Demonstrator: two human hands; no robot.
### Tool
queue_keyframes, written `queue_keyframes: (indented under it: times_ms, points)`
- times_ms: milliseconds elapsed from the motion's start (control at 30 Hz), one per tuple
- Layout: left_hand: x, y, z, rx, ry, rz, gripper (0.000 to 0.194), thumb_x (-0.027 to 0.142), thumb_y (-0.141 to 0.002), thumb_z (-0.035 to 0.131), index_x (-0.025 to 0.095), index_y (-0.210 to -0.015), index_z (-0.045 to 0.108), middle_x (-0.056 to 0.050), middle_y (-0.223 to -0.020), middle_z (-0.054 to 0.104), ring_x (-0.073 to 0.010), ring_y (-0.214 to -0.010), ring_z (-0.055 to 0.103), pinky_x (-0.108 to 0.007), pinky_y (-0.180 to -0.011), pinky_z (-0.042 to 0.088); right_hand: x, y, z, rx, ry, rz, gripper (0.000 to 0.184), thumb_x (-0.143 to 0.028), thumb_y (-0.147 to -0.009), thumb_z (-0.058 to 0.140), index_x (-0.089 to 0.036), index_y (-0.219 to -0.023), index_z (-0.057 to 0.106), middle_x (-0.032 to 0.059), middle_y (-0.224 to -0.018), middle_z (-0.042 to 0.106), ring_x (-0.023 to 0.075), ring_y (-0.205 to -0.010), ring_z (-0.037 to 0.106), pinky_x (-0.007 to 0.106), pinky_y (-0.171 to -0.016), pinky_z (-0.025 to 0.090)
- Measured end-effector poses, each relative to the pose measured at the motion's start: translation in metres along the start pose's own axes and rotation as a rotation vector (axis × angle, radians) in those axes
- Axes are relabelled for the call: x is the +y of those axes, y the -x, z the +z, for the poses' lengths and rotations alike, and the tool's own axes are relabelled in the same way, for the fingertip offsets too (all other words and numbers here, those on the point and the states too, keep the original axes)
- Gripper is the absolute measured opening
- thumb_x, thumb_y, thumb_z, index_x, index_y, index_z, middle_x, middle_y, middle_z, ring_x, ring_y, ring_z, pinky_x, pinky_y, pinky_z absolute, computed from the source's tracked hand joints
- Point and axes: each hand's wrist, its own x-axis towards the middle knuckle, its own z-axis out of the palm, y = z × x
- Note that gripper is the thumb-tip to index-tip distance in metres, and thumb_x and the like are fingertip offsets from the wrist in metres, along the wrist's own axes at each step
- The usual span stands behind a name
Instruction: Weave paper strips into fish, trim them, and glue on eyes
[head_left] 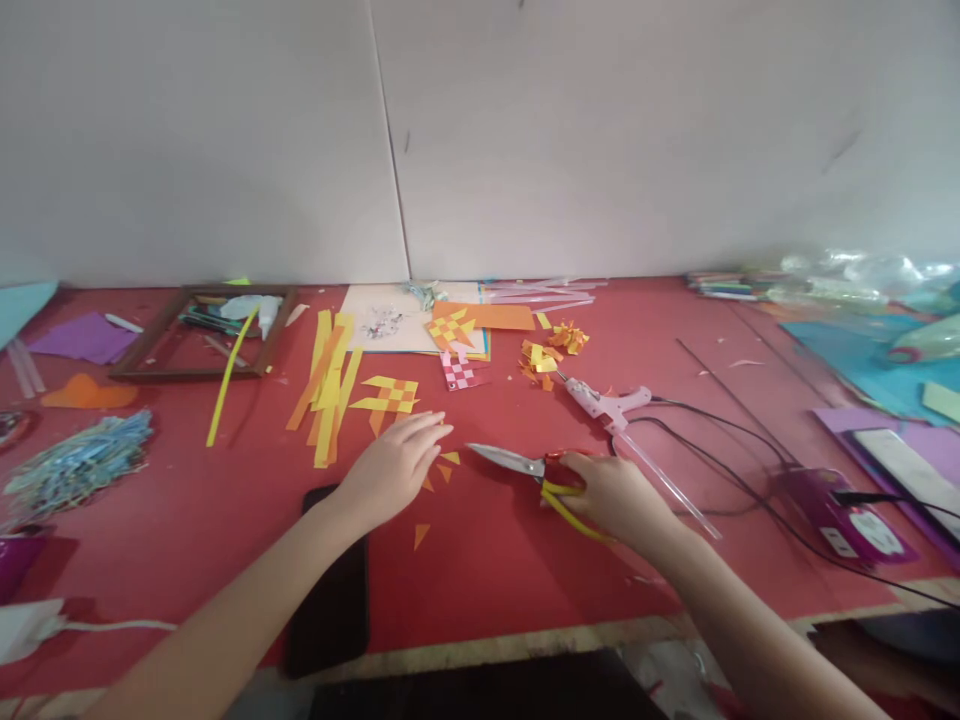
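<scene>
My right hand [611, 490] is closed around the red and yellow handles of a pair of scissors [510, 459]. The blades are together and point left, low over the red table. My left hand [401, 462] is just below a woven yellow and orange paper fish [394, 396]. Its fingers are bent and pressed together, with a speck of orange at the tips; what they hold is hidden. Small orange paper triangles [422, 536] lie scattered between my hands. A second woven yellow fish [451, 328] and a pink checkered one [459, 371] lie farther back.
Yellow and orange paper strips [330, 385] lie left of centre, near a brown frame [124, 368]. A pink glue gun [606, 402] and its cord are at the right, beside paper scraps [540, 355]. A black phone [330, 610] lies under my left forearm.
</scene>
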Motion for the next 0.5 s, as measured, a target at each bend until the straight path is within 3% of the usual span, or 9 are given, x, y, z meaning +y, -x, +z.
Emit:
queue_keyframes:
  times_ms: [133, 300, 400, 500]
  points:
    - [0.005, 0.0, 0.019, -0.099, -0.121, 0.007, 0.071, 0.052, -0.096, 0.045, 0.008, -0.151, 0.035, -0.017, -0.16, 0.027, -0.0308, -0.15, 0.023, -0.052, -0.121, 0.026, 0.006, 0.002, 0.01, 0.078, -0.023, 0.065, 0.028, -0.044, -0.08, 0.065, -0.019, -0.09, 0.068, 0.0065, -0.075, 0.073, 0.0244, -0.068, 0.069, 0.028, -0.054, 0.039]
    - [0.019, 0.013, 0.047, -0.127, -0.237, -0.036, 0.077, 0.055, -0.098, 0.039, 0.001, -0.152, 0.029, -0.023, -0.161, 0.014, -0.0357, -0.151, 0.011, -0.055, -0.122, 0.018, 0.007, 0.004, 0.02, 0.231, -0.093, 0.092, 0.033, -0.034, -0.086, 0.06, -0.015, -0.113, 0.065, 0.012, -0.102, 0.074, 0.0265, -0.089, 0.071, 0.036, -0.074, 0.053]
    - [0.028, 0.02, 0.057, -0.119, -0.263, -0.039, 0.078, 0.055, -0.098, 0.038, 0.0, -0.152, 0.028, -0.023, -0.161, 0.013, -0.0359, -0.151, 0.011, -0.055, -0.121, 0.02, 0.003, 0.007, 0.023, 0.328, -0.11, 0.083, 0.032, -0.03, -0.086, 0.06, -0.014, -0.113, 0.066, 0.0161, -0.115, 0.07, 0.0313, -0.107, 0.065, 0.045, -0.092, 0.051]
    - [0.031, 0.021, 0.053, -0.094, -0.261, -0.015, 0.078, 0.056, -0.097, 0.042, 0.002, -0.151, 0.031, -0.021, -0.16, 0.023, -0.0335, -0.149, 0.021, -0.05, -0.12, 0.026, -0.013, 0.014, 0.024, 0.468, -0.16, 0.018, 0.028, -0.027, -0.09, 0.054, -0.015, -0.112, 0.067, 0.0177, -0.129, 0.062, 0.0326, -0.123, 0.055, 0.051, -0.104, 0.045]
